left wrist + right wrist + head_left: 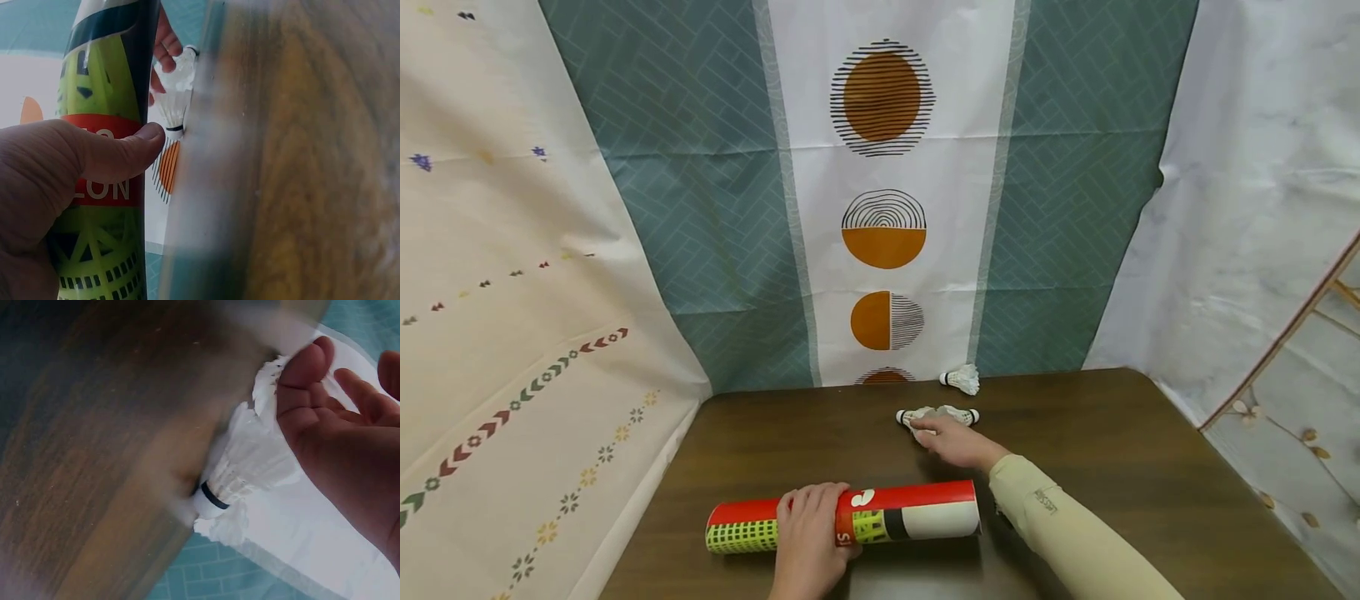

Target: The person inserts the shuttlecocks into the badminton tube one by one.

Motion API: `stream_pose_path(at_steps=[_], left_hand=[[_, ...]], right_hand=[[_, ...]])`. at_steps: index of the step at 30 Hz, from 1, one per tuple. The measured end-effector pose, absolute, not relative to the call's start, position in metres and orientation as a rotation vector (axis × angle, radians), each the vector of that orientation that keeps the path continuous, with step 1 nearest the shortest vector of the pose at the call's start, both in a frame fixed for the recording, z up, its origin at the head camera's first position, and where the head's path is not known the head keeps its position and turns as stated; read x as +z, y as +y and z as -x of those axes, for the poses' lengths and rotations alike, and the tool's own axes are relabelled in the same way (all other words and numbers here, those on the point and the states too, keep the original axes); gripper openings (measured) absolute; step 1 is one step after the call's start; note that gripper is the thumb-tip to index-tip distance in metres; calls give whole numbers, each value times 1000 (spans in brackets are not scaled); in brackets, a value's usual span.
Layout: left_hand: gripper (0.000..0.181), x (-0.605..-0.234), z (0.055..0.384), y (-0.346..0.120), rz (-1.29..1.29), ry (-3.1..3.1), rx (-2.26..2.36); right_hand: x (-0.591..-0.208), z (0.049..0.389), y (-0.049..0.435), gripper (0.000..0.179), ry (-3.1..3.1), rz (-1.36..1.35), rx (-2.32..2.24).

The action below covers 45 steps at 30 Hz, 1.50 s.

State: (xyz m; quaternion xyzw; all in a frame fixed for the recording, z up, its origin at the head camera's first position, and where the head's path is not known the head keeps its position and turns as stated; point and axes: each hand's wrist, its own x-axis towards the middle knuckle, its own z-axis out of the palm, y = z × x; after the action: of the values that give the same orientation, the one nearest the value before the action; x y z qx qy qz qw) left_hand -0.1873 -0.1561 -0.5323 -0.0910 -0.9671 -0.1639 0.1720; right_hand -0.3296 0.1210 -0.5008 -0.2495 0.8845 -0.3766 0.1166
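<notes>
My left hand (808, 533) grips a red, yellow-green and white shuttlecock tube (925, 510) that lies sideways near the front of the table. In the left wrist view the thumb lies across the tube's red band. Farther back, my right hand (958, 443) reaches over two white feather shuttlecocks, one with its cork pointing left (904, 416), the other shuttlecock (967, 415) with its cork pointing right. Its fingers are loosely bent beside their feathers. The right wrist view shows one black-banded shuttlecock (253, 453) close below that hand, and nothing pinched between the fingers.
A third shuttlecock (961, 379) lies at the back edge of the brown table (1075, 433). Patterned cloths hang behind and at both sides, with a green and white curtain (895, 175) directly behind the table.
</notes>
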Motion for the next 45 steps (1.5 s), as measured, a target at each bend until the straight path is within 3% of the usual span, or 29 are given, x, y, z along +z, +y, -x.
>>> stream_pose_path(at_steps=[7, 13, 21, 34, 37, 40, 45], left_hand=[[87, -533, 188, -157, 253, -2746, -487], [87, -534, 190, -159, 229, -2729, -488], [88, -529, 192, -159, 170, -2735, -503], [87, -530, 191, -152, 176, -2711, -514], [87, -529, 190, -153, 177, -2699, -524], [87, -529, 190, -152, 181, -2702, -534], [88, -528, 190, -150, 183, -2701, -546]], right_hand=[[-500, 319, 138, 27, 2796, 368, -1418], [-481, 278, 183, 13, 2915, 172, -1485], [-465, 222, 212, 18, 2696, 297, -1528], [-483, 197, 175, 27, 2092, 385, -1987], [-484, 193, 170, 25, 2062, 301, -2044], [-484, 189, 160, 34, 2105, 239, -2073], [-487, 186, 143, 42, 2169, 299, -2115]])
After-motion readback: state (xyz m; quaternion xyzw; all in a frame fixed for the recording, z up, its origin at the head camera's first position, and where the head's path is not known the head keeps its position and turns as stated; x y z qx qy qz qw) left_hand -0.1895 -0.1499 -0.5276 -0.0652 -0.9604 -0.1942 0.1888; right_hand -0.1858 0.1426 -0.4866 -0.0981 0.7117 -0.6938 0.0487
